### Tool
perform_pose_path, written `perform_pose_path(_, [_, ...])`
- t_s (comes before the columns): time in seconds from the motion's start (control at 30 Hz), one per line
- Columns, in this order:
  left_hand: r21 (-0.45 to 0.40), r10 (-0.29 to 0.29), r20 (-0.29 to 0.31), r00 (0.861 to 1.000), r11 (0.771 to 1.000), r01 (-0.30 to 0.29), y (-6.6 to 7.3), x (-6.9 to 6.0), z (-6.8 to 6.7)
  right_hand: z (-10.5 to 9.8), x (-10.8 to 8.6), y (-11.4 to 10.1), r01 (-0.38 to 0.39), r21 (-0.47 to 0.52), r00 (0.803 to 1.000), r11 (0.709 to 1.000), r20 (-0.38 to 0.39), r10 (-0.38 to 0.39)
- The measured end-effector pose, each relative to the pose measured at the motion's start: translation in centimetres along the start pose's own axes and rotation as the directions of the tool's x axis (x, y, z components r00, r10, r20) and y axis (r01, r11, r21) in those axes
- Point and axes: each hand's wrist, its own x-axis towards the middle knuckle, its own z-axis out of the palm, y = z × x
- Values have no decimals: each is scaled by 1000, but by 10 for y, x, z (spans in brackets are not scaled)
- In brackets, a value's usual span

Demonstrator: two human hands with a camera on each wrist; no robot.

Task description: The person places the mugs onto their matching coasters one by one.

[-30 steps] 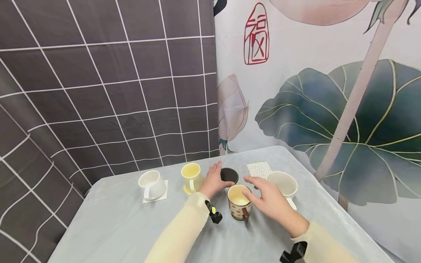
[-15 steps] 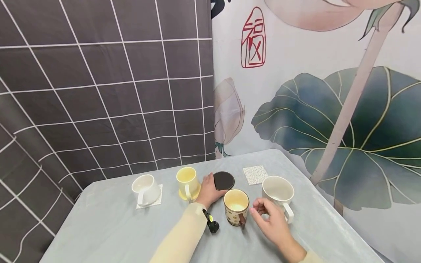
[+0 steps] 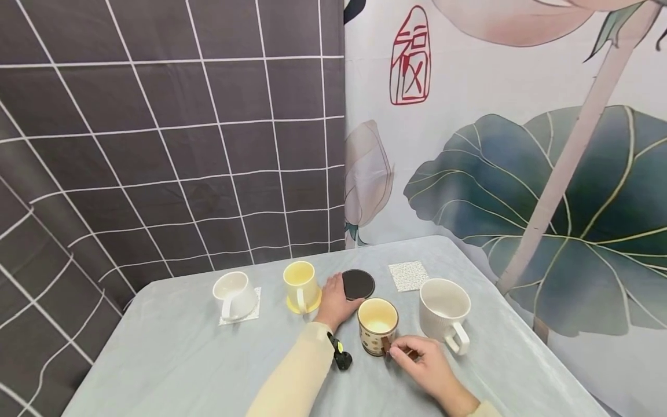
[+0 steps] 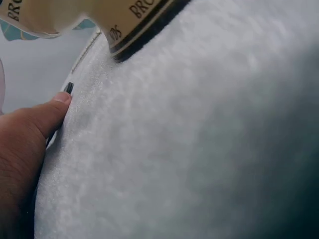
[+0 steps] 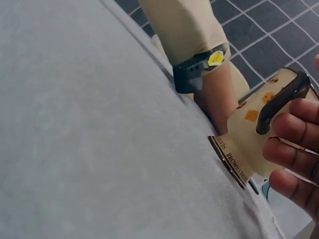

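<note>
A cream mug with brown spots and a brown handle (image 3: 377,333) stands upright on the table, lettering round its base. My right hand (image 3: 424,365) pinches its handle; in the right wrist view, curled fingers (image 5: 291,152) lie against the dark handle (image 5: 284,102). Just behind the mug, a round black coaster (image 3: 358,284) lies flat. My left hand (image 3: 335,304) holds it at its left and near edges, fingers on one side and thumb on the other. In the left wrist view only the thumb (image 4: 42,117) shows, near the mug's base (image 4: 144,30).
A yellow mug (image 3: 300,281) on a yellow coaster (image 3: 314,305) and a white mug (image 3: 237,298) on a speckled coaster (image 3: 255,313) stand left. To the right is a ribbed white mug (image 3: 443,310), with a square speckled coaster (image 3: 408,275) behind it. Curtains hang behind the table.
My right hand has come down and back from above the spotted mug to its handle. My left hand has settled against the black coaster's edge, its fingers closer together.
</note>
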Motion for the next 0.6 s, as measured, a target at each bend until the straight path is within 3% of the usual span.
perform_pose_path(0.23, [40,43,-33,999,998,-41,0,-4,-1,2,1,-5,-105,95,994,990,21,104])
perform_pose_path(0.33, [57,62,-47,997,997,-59,0,-3,-1,0,5,-12,-249,167,968,954,73,240])
perform_pose_path(0.4, [62,76,-57,995,995,-73,-1,-3,1,-2,7,-17,-386,217,922,897,130,365])
perform_pose_path(0.43, [61,80,-59,995,995,-76,-1,-3,1,-3,9,-20,-457,241,889,856,167,427])
perform_pose_path(0.53, [56,81,-54,995,995,-78,-2,-3,1,-6,15,-27,-639,305,769,706,296,567])
perform_pose_path(0.6, [59,71,-44,997,996,-68,-2,-3,1,-9,19,-31,-721,343,693,603,388,608])
